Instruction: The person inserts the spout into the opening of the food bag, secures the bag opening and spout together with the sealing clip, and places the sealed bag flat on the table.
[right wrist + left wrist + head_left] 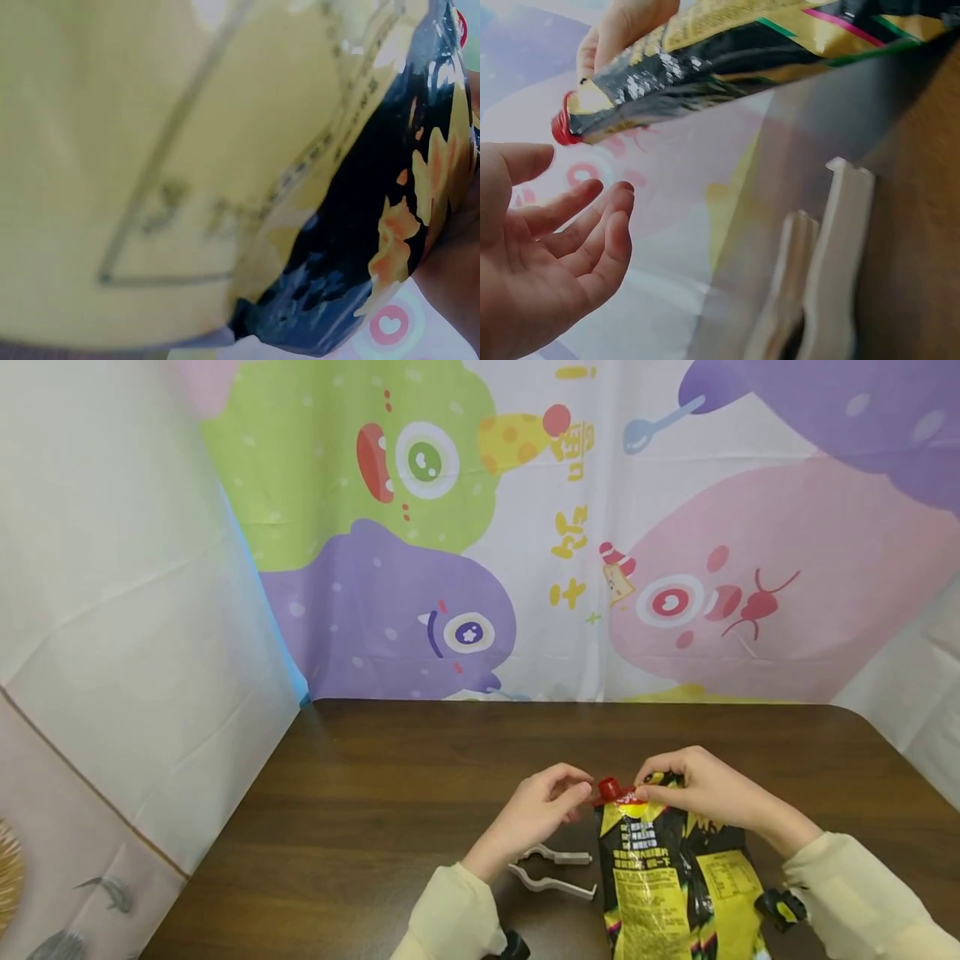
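A black and yellow snack bag stands out at the front right of the table, its upper corner tipped with a red spout-like cap. My right hand pinches the bag's top edge beside that cap. Fingers loosely bent, my left hand hovers just left of the cap; the left wrist view shows a gap between the left hand and the red cap. Bag foil fills most of the right wrist view and hides the right fingers.
Beside the bag lies a white two-armed clip, its arms spread and one end behind my left wrist. The dark wooden table ends at a cartoon-printed curtain at the back. White cloth hangs along the left.
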The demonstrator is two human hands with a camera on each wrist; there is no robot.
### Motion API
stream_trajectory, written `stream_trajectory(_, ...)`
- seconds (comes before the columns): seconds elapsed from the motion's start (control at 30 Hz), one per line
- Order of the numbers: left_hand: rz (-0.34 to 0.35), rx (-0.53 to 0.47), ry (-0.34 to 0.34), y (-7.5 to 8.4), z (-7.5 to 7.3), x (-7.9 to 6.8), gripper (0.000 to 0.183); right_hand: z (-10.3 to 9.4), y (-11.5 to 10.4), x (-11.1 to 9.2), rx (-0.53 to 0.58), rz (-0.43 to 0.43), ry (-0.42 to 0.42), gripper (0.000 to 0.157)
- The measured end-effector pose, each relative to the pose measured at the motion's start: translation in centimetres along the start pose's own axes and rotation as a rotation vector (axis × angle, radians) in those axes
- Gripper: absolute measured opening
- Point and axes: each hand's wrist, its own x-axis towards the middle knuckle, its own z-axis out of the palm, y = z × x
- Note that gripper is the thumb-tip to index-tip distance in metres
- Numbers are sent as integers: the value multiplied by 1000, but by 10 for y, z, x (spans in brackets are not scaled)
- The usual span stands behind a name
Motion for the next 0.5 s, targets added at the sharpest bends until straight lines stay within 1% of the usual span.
stream_trajectory(0.13,18,97,-7,-11,-3,-3,24,1,2,-1,-22,13,11,16)
stream_trajectory(0.23,45,226,-22,-17,-5,-6,23,0,1,-1,-28,10,20,16)
stream_trajectory(0.3,58,316,-43,-18,-7,-9,22,0,0,-1,-27,5,20,16)
stream_trajectory(0.4,71,444,-91,-20,-9,-15,21,-1,-2,-2,-22,-3,15,17)
stream_trajectory(0.5,74,538,-127,-22,-10,-19,19,-1,-2,-2,-25,-1,23,17)
